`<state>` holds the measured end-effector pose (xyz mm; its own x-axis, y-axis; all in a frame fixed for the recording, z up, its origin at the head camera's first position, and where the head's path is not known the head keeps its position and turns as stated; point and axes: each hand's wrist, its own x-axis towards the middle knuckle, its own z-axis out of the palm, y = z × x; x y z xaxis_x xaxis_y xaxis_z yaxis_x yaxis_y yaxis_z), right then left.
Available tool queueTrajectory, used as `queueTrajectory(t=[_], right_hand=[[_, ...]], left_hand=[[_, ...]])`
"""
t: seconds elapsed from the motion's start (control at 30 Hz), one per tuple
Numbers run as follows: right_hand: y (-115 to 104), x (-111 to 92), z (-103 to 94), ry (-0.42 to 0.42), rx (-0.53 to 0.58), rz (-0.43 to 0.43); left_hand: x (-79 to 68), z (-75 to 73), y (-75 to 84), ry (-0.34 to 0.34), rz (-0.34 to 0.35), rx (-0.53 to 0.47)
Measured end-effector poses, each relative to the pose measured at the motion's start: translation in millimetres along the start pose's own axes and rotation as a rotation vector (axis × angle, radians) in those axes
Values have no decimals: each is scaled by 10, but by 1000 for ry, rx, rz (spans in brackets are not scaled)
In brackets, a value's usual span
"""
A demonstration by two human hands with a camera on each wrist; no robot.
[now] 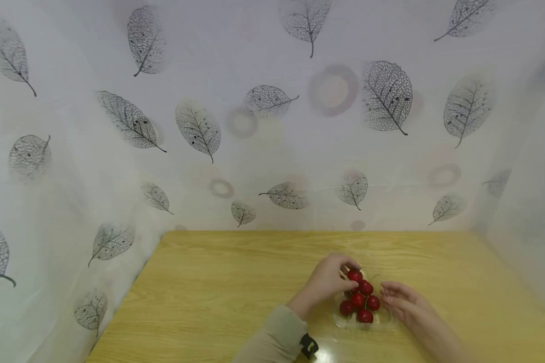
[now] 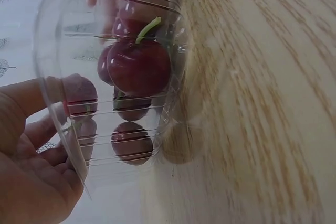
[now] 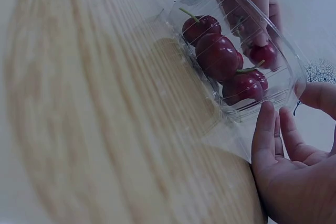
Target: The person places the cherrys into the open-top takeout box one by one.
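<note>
Red cherries with green stems lie in a clear ribbed plastic container at the right front of the table. My left hand reaches over the rim and pinches a cherry between thumb and fingers, inside the container. In the left wrist view its fingertips show partly through the clear wall. My right hand is at the container's right side. In the right wrist view this hand holds the rim, one digit at the lip and other fingertips close to the outer wall.
The wood-grain table extends left and behind the container. A pale leaf-printed covering rises behind the table and along both sides. A dark band sits around the left wrist by the beige sleeve.
</note>
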<state>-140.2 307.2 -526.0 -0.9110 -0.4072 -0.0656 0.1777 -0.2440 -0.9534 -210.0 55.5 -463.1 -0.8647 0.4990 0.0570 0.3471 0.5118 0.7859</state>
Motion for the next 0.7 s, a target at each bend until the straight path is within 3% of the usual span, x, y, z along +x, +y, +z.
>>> queueTrajectory(t=[0.4, 0.7], right_hand=[[-10, 0, 2, -31, 24, -9], [-5, -5, 14, -28, 17, -27]], left_hand=[[-13, 18, 37, -1, -35, 167], [-24, 18, 7, 24, -41, 82]])
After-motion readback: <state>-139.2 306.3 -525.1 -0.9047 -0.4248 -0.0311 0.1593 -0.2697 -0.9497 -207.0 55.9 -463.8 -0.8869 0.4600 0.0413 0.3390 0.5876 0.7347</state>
